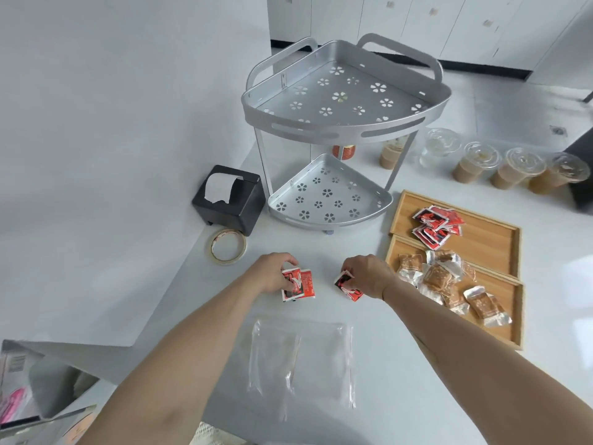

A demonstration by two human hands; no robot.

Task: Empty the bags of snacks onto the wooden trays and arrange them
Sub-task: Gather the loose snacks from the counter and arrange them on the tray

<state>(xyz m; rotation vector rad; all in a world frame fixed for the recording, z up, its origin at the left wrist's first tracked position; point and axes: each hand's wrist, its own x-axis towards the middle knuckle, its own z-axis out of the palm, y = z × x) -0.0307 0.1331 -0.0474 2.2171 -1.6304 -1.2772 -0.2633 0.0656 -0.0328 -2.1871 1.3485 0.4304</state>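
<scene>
Two wooden trays lie at the right of the white table. The far tray (487, 239) holds a pile of red snack packets (437, 227). The near tray (503, 329) holds several brown snacks in clear wrappers (449, 285). My left hand (274, 273) grips a few red packets (300, 284) on the table. My right hand (369, 276) grips another few red packets (346, 284) just left of the near tray. Two flat, empty clear plastic bags (301, 358) lie between my forearms.
A silver two-tier corner rack (340, 123) stands behind my hands. A black tissue box (229, 200) and a tape roll (227, 245) sit at the left. Several lidded cups of brown drink (513, 171) line the back right. The table edge runs diagonally at the left.
</scene>
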